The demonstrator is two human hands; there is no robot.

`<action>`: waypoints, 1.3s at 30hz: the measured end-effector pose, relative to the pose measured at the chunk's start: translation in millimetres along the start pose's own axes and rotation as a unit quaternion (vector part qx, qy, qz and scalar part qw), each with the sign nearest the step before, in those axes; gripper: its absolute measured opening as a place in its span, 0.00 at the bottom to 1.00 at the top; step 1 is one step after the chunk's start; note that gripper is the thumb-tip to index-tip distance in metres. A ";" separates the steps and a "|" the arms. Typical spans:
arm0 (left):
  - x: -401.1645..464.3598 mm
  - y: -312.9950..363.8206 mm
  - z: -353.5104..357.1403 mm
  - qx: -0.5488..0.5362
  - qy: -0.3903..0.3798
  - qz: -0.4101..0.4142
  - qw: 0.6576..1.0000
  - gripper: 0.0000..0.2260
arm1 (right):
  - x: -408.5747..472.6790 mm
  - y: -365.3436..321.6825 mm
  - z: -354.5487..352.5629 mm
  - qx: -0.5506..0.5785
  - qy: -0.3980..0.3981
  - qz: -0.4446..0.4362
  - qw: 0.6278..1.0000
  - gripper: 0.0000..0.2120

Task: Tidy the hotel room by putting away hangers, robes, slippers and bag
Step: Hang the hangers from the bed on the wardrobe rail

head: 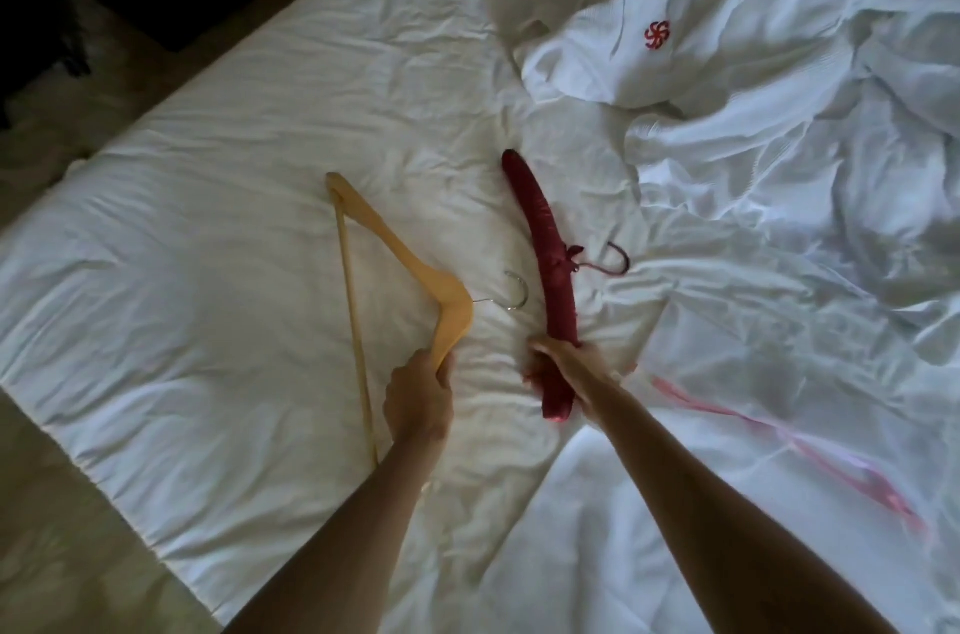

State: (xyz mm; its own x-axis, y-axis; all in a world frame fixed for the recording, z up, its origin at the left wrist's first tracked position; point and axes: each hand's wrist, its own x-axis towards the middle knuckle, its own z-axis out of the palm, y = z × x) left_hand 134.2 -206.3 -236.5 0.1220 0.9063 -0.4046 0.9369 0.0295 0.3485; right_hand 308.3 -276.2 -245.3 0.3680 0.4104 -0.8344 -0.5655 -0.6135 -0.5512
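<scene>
Left hand [418,402] gripped the near arm of the wooden hanger [415,280], which lay on the bed sheet [208,218]. Right hand [558,363] curled round the red padded hanger [540,238] just beside it (hooks pointing right). White robe [639,41] lay crumpled further up the bed.

Hotel bedroom (rumpled bed [234,197], monogrammed robe [623,62]).

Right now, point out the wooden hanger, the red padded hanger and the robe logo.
wooden hanger [402,255], head view, on its upper arm.
red padded hanger [540,223], head view, on its padded bar.
robe logo [657,35], head view, on the red emblem.
</scene>
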 end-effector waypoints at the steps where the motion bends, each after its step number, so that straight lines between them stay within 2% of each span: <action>1: 1.3 -1.3 4.1 0.006 0.005 0.001 1.000 0.19 | 6.2 -2.6 0.1 0.022 -0.021 0.010 0.999 0.14; 4: 1.6 -3.1 10.0 -0.005 0.025 -0.004 1.000 0.19 | 16.9 -11.8 -14.2 0.101 -0.130 0.058 0.985 0.27; 6: 1.6 -3.8 8.9 -0.036 0.037 -0.004 0.999 0.19 | 19.0 -12.3 -26.2 0.176 -0.227 0.078 0.955 0.38; 8: 1.8 -3.1 5.0 -0.070 0.039 0.002 0.997 0.20 | 17.5 -10.6 -28.5 0.230 -0.275 0.084 0.930 0.39; 10: 0.8 -4.2 1.8 -0.115 0.035 0.009 0.993 0.20 | 13.5 -11.0 -20.4 0.237 -0.255 0.068 0.935 0.32; 13: -6.9 0.7 -13.7 -0.237 0.013 0.000 0.972 0.23 | -13.2 -13.1 -10.4 0.192 -0.156 0.013 0.969 0.26; 15: -22.8 11.0 -36.0 -0.316 -0.011 -0.006 0.949 0.22 | -49.5 -13.2 -12.0 0.074 -0.066 -0.051 0.994 0.26; 18: -56.4 26.9 -77.1 -0.379 -0.033 -0.022 0.925 0.20 | -118.5 -17.0 -13.9 -0.096 0.019 -0.174 0.980 0.20; 20: -81.1 33.0 -104.6 -0.416 -0.057 -0.036 0.907 0.19 | -165.0 -24.3 -9.8 -0.121 0.005 -0.180 0.976 0.15; 22: -108.4 38.1 -131.6 -0.437 -0.087 -0.044 0.894 0.19 | -206.2 -32.3 -3.7 -0.134 -0.028 -0.145 0.980 0.13; 24: -137.4 41.5 -156.9 -0.456 -0.112 -0.044 0.882 0.20 | -243.2 -40.6 3.1 -0.159 -0.055 -0.121 0.978 0.13; 27: -182.0 42.4 -190.6 -0.482 -0.121 -0.046 0.867 0.21 | -298.0 -51.5 11.3 -0.212 -0.087 -0.148 0.962 0.16; 34: -280.6 25.6 -250.6 -0.550 -0.066 -0.070 0.829 0.20 | -404.5 -60.4 19.2 -0.335 -0.139 -0.257 0.896 0.25; 39: -343.8 0.9 -294.5 -0.591 -0.009 -0.073 0.803 0.19 | -464.2 -54.2 24.5 -0.366 -0.188 -0.326 0.851 0.23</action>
State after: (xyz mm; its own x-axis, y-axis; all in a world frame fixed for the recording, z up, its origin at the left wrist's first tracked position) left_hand -3.5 -393.8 151.9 0.0531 0.8513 -0.5220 -0.0227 0.5237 0.8516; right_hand 150.0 -417.0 172.0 0.0870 0.9271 -0.3646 0.3297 -0.3721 -0.8677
